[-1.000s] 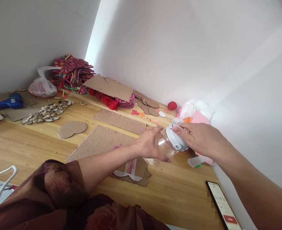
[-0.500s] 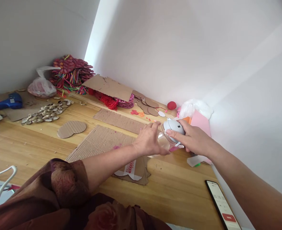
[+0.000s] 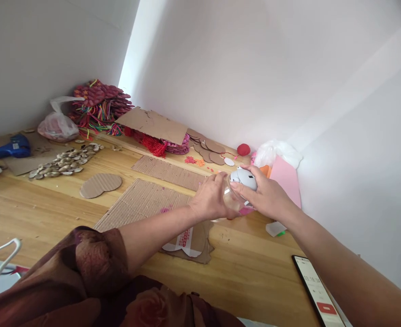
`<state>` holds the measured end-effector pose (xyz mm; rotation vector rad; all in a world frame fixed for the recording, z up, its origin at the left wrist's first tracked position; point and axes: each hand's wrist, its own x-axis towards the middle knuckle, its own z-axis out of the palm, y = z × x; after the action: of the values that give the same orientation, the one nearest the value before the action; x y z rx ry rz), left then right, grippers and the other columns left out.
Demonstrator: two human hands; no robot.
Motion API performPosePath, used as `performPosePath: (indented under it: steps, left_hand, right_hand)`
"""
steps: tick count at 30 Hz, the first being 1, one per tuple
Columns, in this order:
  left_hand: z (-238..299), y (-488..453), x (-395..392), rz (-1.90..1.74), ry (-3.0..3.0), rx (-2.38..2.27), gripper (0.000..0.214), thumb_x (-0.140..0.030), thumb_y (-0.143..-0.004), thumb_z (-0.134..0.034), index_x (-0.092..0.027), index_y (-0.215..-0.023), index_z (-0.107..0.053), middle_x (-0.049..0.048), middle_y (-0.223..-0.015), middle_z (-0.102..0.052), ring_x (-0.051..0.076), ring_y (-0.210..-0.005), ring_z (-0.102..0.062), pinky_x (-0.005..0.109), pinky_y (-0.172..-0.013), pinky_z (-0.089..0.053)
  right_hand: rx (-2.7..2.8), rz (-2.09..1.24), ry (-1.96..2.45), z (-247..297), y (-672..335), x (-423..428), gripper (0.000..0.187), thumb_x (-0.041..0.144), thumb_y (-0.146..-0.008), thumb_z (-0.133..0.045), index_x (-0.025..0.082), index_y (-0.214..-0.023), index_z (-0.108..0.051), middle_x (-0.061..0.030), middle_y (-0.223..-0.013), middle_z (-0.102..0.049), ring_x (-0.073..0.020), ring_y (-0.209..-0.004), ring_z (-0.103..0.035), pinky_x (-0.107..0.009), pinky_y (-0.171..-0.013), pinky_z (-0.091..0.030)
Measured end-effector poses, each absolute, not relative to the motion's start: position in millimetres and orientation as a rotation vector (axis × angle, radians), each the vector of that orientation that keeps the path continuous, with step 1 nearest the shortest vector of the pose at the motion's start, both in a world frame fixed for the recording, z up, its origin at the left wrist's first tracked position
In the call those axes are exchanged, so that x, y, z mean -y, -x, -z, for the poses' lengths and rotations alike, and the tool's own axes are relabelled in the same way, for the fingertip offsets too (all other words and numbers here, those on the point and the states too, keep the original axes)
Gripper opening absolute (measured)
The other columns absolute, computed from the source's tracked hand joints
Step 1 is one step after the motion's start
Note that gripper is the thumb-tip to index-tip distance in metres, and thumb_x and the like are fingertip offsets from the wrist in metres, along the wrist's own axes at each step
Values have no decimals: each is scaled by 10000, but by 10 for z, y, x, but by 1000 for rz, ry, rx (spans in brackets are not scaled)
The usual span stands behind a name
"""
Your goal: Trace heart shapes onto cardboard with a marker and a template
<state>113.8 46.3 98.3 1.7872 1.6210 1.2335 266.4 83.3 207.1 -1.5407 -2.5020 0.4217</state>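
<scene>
A clear plastic jar (image 3: 232, 200) with a white lid (image 3: 245, 176) stands on the wooden table (image 3: 51, 200). My left hand (image 3: 211, 199) is wrapped round the jar's body from the left. My right hand (image 3: 264, 193) is closed over the white lid from the right, fingers curled on top of it. Something pink shows at the jar's bottom right. Corrugated cardboard sheets (image 3: 146, 202) lie just left of the jar, and a printed cardboard piece (image 3: 187, 240) lies under my left wrist.
A phone (image 3: 318, 290) lies at the table's right front edge. Pink paper (image 3: 285, 179) and a white plastic bag (image 3: 277, 152) lean at the wall. Further left lie a cardboard heart (image 3: 100, 184), a pile of shells (image 3: 64, 161), a blue tool (image 3: 6, 147) and coloured tassels (image 3: 100, 102).
The jar has gone from tilted toward my right hand to nearly upright. My right hand has moved up and left, from the lid's side to over its top.
</scene>
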Motion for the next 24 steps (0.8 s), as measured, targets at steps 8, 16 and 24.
performPosePath:
  steps: [8,16,24]
  left_hand:
    - [-929,-1106,-754,-1316,-1844,-1820,1152,-471,-545,-968,-188,-1487,-367,196,-1450,-539,403,-1382,-510,565,-1154,-422]
    - [-1027,-794,-693,-1534,-1958,-1612,1100,-503,-678,-933,-207,-1565,-354,198,-1616,-424,371,-1521,-379,556,-1257,-322]
    - [-360,-123,88,-1277,-1799,-1747,299,-460,-1026,-550,-269,-917,-752,3,-895,-785,188,-823,-734,299,-758,-570]
  right_hand:
    - [2461,-419,1506,-2057,-2506,-1115,819,739,-813,-664,339,-1499,-461,-41,-1194,-746,-277,-1024,-713,-413,-847,-570]
    - [2506,-207,1547,-2247,-2462,-1788,788,670,-707,-765,305,-1389,-614,-47,-1240,-745,-291,-1111,-697,-398,-941,-539]
    - [2329,153,1798,-2350,-2534,-2910,890,660,-718,-749,232,-1473,-548,-153,-1368,-690,-374,-1226,-657,-431,-971,-513]
